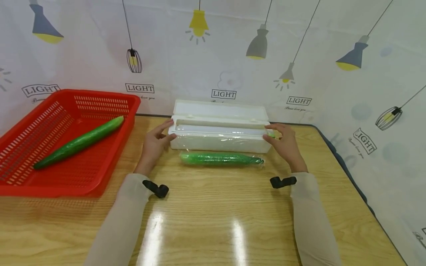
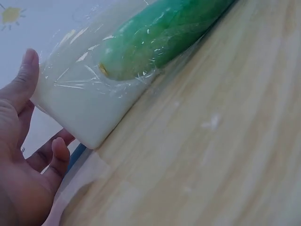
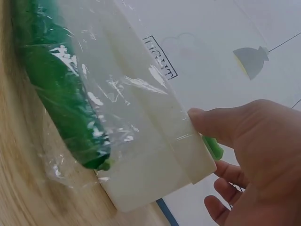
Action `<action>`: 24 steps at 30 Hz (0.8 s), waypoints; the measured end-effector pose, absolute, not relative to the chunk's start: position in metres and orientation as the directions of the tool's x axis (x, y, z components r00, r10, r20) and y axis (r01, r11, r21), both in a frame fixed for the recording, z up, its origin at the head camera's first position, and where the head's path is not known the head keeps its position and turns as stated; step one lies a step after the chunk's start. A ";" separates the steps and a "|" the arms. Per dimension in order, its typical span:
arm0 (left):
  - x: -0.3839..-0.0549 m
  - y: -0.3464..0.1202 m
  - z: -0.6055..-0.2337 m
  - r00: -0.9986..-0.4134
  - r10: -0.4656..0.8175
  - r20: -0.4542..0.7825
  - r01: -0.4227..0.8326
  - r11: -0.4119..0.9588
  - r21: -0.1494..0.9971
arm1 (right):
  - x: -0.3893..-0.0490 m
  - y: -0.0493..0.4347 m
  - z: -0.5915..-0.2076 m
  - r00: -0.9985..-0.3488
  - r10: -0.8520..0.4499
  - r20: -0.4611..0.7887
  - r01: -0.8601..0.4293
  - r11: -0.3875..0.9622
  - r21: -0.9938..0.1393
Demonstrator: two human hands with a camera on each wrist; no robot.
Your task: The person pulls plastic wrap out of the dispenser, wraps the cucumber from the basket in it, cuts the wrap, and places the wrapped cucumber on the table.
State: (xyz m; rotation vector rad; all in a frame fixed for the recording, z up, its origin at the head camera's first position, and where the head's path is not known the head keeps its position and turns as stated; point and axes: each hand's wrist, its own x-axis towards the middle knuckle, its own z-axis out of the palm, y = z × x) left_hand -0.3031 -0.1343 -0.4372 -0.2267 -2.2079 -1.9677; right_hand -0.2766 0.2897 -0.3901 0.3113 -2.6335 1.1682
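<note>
A white cling film dispenser (image 1: pixel 219 143) stands at the back of the table, its lid (image 1: pixel 219 109) raised and a white roll (image 1: pixel 219 129) inside. My left hand (image 1: pixel 155 145) holds its left end, thumb at the front top edge. At the opposite end, my right hand (image 1: pixel 285 145) grips it the same way, with a small green piece (image 3: pixel 214 147) beside the fingers. Clear film hangs down the dispenser's front and covers a cucumber (image 1: pixel 219 159) lying along it. In the right wrist view, the film (image 3: pixel 123 89) looks wrinkled around the cucumber's dark tip.
On the left stands a red plastic basket (image 1: pixel 134 107) with one bare cucumber (image 1: pixel 80 143) in it. A lamp-printed curtain (image 1: pixel 186 66) hangs right behind the table (image 1: pixel 213 218) and along its right side.
</note>
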 end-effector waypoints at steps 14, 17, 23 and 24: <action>-0.276 -0.111 -0.407 -0.889 -0.442 0.122 0.058 0.156 0.986 | -0.251 0.288 -0.356 -0.911 0.134 0.390 -0.244 0.587 -0.771; -0.256 -0.109 -0.399 -0.884 -0.425 0.196 0.102 0.234 0.967 | -0.230 0.286 -0.352 -0.904 0.113 0.413 -0.259 0.624 -0.737; -0.219 -0.116 -0.403 -0.973 -0.194 0.123 0.059 0.307 0.950 | -0.194 0.288 -0.389 -0.965 -0.102 0.242 -0.242 0.704 -0.668; -0.216 -0.117 -0.406 -0.986 -0.151 0.072 0.023 0.303 0.953 | -0.191 0.288 -0.397 -0.976 -0.105 0.191 -0.210 0.685 -0.698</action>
